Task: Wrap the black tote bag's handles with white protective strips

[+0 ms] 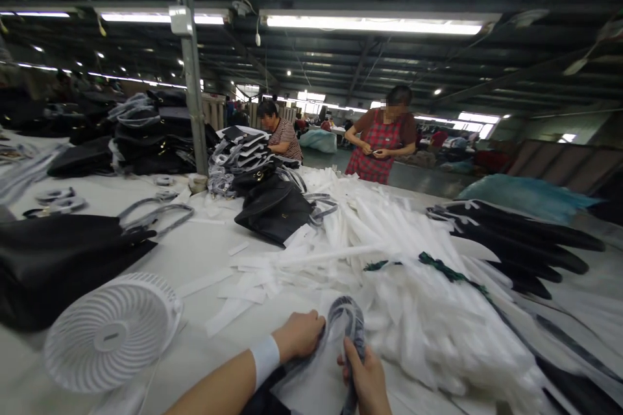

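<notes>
A dark bag handle [346, 307] wrapped in clear plastic arches up in a loop between my two hands. My left hand [300, 336], with a white band round its wrist, has its fingers curled closed on the left side of the loop. On the other side, my right hand [366, 376] pinches the handle, thumb pointing up along it. Black material shows at the bottom edge by my left forearm; most of it is out of view. Just right of my hands lies a big heap of white strips [418, 311].
A white fan [114, 334] stands at left, near a black bag [63, 253]. Another black bag [275, 207] and stacked bags [150, 136] lie farther back by a metal post [192, 78]. Black panels [516, 240] lie at right. Two co-workers [382, 139] are across the table.
</notes>
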The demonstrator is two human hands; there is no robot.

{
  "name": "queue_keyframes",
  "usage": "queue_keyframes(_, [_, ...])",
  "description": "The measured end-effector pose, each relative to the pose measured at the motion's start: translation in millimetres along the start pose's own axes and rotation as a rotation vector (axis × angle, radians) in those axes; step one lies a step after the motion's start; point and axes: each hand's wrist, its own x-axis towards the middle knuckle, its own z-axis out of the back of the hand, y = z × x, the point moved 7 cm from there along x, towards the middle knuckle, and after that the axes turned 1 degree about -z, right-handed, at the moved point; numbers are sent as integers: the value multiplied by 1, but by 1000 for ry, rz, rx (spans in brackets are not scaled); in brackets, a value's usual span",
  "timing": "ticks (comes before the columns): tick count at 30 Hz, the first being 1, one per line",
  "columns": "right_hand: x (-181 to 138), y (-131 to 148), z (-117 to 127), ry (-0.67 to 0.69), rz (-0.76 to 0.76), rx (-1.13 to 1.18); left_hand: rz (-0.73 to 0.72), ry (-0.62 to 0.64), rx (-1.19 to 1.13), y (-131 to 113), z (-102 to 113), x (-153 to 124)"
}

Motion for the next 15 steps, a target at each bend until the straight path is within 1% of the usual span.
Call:
queue_keyframes(2, [-1, 7, -1, 23, 26, -32, 20, -8, 9, 0, -2, -2])
queue_keyframes(3, [-4, 12, -1, 42, 43, -38, 39, -17, 12, 5, 0, -4])
queue_keyframes(5, [-11, 19, -1, 95, 73, -24, 108, -51, 16, 25, 9, -10])
queue_keyframes(7, [-19, 22, -2, 175, 80, 9, 227, -111, 21, 58, 27, -22])
queue_keyframes(9, [-22, 21, -6, 247, 73, 42, 380, -194, 31, 97, 51, -39])
queue_keyframes(11, [-17, 16, -11, 271, 57, 51, 520, -282, 52, 128, 76, -58])
queue_keyframes(13, [-4, 12, -17, 253, 43, 14, 607, -371, 74, 143, 95, -77])
queue_keyframes(15, [9, 10, -20, 219, 40, -78, 603, -443, 50, 142, 102, -94])
